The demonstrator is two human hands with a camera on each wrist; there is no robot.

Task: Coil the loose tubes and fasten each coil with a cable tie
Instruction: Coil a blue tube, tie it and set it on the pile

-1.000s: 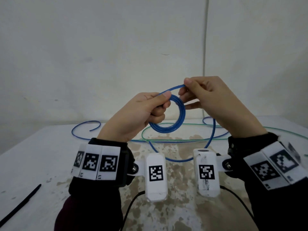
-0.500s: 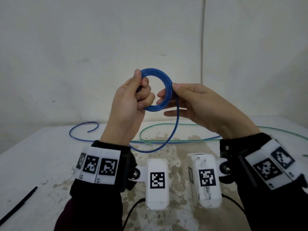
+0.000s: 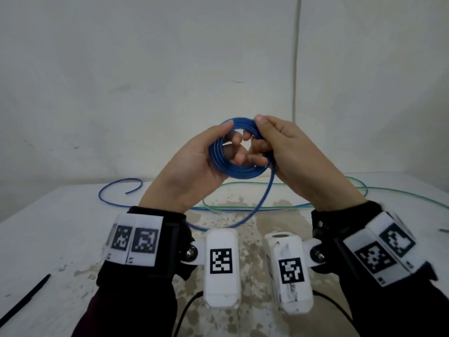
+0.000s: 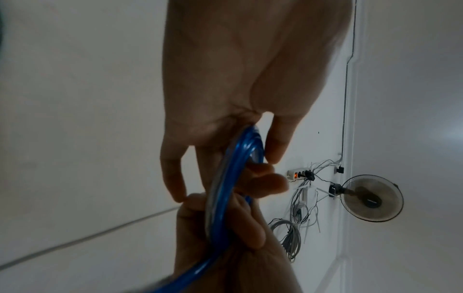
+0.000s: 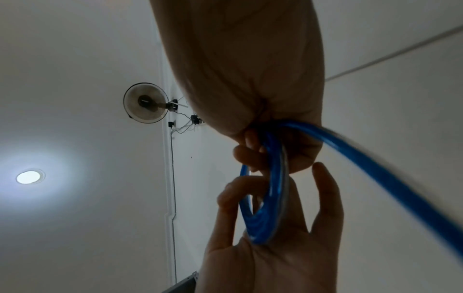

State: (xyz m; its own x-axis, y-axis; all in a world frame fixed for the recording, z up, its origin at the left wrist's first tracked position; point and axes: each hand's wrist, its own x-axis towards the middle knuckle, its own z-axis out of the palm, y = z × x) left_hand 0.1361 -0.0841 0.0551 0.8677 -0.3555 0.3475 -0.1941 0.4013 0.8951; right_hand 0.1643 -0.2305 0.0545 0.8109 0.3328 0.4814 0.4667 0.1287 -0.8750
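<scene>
A blue tube coil [image 3: 233, 170] of several turns is held up above the table. My left hand [image 3: 230, 137] has its palm turned toward me, thumb over the coil's upper left and fingers passing through the ring. My right hand [image 3: 257, 132] pinches the coil's upper right with its thumb on top and curled fingers inside. In the right wrist view the coil [image 5: 273, 188] lies across the left hand [image 5: 263, 257]. The tube's loose tail [image 3: 263, 198] hangs down from the right hand to the table and ends in a hook [image 3: 116, 188] at the far left.
A green tube [image 3: 279, 184] lies in long loops across the back of the stained white table [image 3: 60, 239]. A black cable tie [image 3: 24, 297] rests near the table's front left edge. A white wall stands close behind.
The coil has come down from face height. My left hand has turned palm up under it, and my right hand has shifted from the coil's right side to its top.
</scene>
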